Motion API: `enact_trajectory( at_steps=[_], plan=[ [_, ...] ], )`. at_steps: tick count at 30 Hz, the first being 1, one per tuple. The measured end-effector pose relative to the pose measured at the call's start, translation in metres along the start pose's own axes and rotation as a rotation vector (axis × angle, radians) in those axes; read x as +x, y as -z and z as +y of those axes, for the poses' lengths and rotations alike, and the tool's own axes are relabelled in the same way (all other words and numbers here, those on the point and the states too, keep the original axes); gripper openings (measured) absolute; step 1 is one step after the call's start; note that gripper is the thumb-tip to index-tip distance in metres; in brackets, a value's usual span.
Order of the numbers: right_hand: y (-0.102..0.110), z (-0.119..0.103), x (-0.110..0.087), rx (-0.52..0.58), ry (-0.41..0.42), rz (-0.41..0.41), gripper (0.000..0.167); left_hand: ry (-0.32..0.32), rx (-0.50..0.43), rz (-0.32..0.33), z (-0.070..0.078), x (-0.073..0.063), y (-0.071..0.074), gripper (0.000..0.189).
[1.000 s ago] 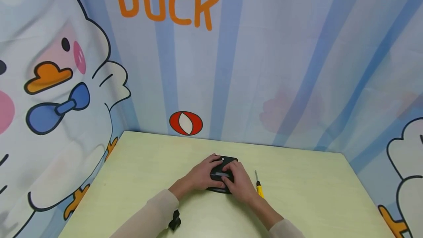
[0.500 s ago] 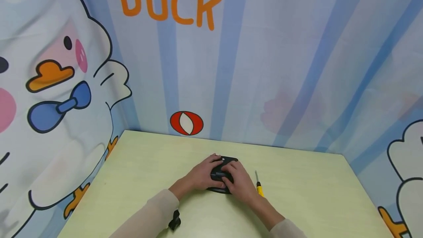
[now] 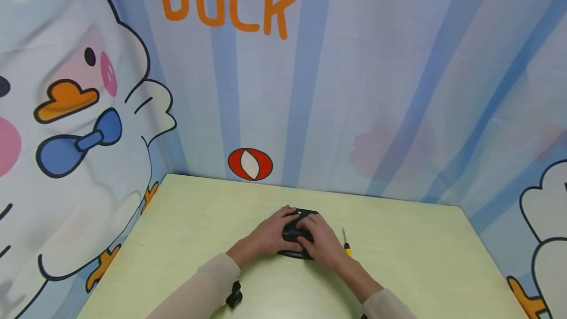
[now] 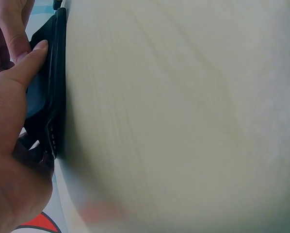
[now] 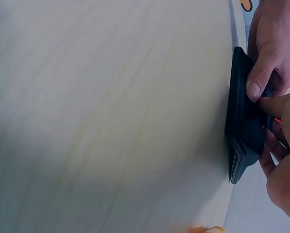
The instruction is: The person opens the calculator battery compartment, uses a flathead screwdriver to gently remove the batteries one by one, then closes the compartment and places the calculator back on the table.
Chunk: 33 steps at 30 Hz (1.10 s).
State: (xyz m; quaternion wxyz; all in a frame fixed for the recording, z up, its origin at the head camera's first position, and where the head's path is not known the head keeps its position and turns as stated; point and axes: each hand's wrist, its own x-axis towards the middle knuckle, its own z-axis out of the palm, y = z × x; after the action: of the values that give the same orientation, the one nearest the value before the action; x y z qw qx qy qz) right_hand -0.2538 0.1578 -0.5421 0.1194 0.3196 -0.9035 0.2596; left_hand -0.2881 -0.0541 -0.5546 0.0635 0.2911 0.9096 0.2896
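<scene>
A flat black plastic device (image 3: 309, 213) with a raised middle lies on the table, small slots or ports along one edge in the right wrist view. My left hand (image 3: 271, 234) holds its left side, the thumb pressed over the near part and the fingers reaching to the far edge. On its right, my right hand (image 3: 325, 245) bends thumb and fingers together at the raised part of the device (image 5: 248, 116). What exactly sits between those fingertips is mostly hidden. Just right of this hand lies a screwdriver (image 3: 347, 247) with a yellow and black handle, its tip pointing away.
The pale yellow table (image 3: 421, 255) ends at a hanging cloth (image 3: 341, 112) with blue stripes and duck drawings, which also closes off both sides. A small black piece (image 3: 234, 295) shows at the left sleeve.
My right hand and wrist shift slightly, covering a little more of the screwdriver handle, and the fingers move a little on the device. My left hand keeps its hold in place.
</scene>
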Motion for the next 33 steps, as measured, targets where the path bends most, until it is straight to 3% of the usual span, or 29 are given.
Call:
enact_trajectory(
  at_steps=[14, 28, 33],
  plan=[
    [0.001, 0.0, 0.002, -0.005, -0.047, 0.035, 0.025, -0.003, 0.0, 0.001, 0.0, 0.0, 0.001, 0.087],
    [0.016, 0.005, 0.0, -0.002, -0.092, -0.002, 0.024, 0.004, 0.021, 0.003, -0.002, 0.002, -0.002, 0.091],
    [0.019, 0.005, 0.0, -0.019, -0.112, -0.021, 0.024, 0.009, 0.071, -0.009, -0.001, 0.0, -0.002, 0.091]
  ],
)
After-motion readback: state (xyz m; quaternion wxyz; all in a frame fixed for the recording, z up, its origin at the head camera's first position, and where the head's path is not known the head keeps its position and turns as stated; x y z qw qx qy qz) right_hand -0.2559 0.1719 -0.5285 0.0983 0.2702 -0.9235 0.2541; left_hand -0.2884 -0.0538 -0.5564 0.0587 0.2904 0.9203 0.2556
